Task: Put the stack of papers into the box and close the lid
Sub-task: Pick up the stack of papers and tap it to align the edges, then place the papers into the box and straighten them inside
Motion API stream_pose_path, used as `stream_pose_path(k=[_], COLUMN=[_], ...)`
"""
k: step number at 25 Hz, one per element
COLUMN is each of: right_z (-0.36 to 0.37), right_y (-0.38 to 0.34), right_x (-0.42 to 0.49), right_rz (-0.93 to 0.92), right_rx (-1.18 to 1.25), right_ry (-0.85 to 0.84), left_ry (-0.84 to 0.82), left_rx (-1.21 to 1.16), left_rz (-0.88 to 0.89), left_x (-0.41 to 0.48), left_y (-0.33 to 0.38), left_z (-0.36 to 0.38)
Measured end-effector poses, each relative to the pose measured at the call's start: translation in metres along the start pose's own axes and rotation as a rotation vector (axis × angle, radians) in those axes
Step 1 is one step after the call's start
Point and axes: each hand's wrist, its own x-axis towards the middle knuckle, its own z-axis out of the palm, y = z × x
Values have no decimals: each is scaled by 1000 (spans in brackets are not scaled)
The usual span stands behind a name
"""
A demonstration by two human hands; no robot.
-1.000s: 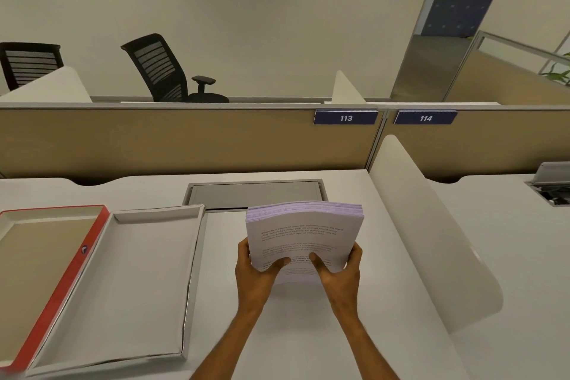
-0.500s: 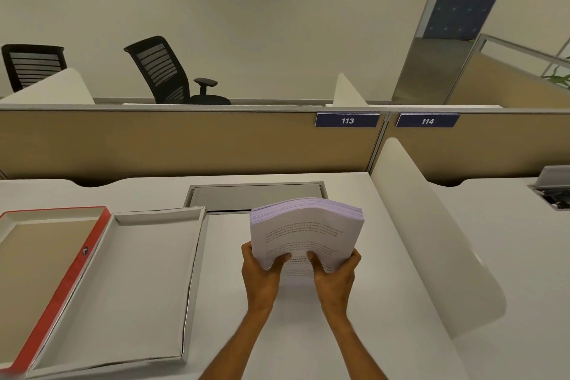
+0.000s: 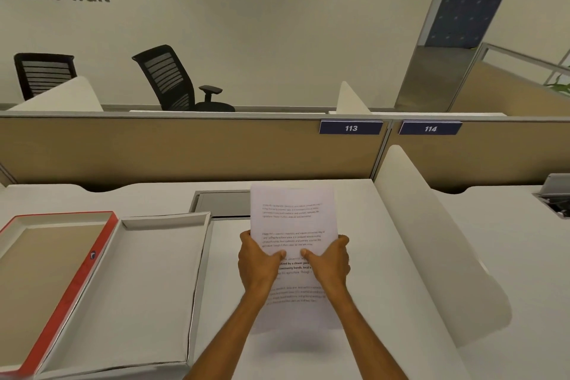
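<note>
Above white desk (image 3: 354, 256), stack of papers (image 3: 293, 219) now stands flatter toward camera, printed face fully visible; earlier top edge bent over, showing sheet thickness. Left hand (image 3: 260, 262) and right hand (image 3: 330, 262) grip side edges, thumbs pressed on front page. One stack, two hands, one open white box (image 3: 154, 287), one red-rimmed lid (image 3: 77, 281) left beside it. Pages white, several text paragraphs.

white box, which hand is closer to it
Left. The left hand grips the left edge of the papers, just right of the white box. The right hand grips the papers' right edge, farther from the box.
</note>
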Motion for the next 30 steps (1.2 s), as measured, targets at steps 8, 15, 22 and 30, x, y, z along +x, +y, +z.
stream_pose_path(k=[8, 15, 22, 30], right_z=[31, 84, 139, 206], right_y=[-29, -63, -100, -132], right_x=[-27, -67, -97, -123], right_rz=[18, 17, 18, 8], right_rx=[-205, -199, -209, -226], right_ry=[-175, -247, -283, -328], left_ry=[-80, -79, -101, -85], left_rx=[191, 191, 216, 246], left_rz=[-72, -101, -111, -164], left_x=[20, 46, 86, 118], left_y=[-21, -56, -88, -124], left_z=[-48, -114, -173, -231])
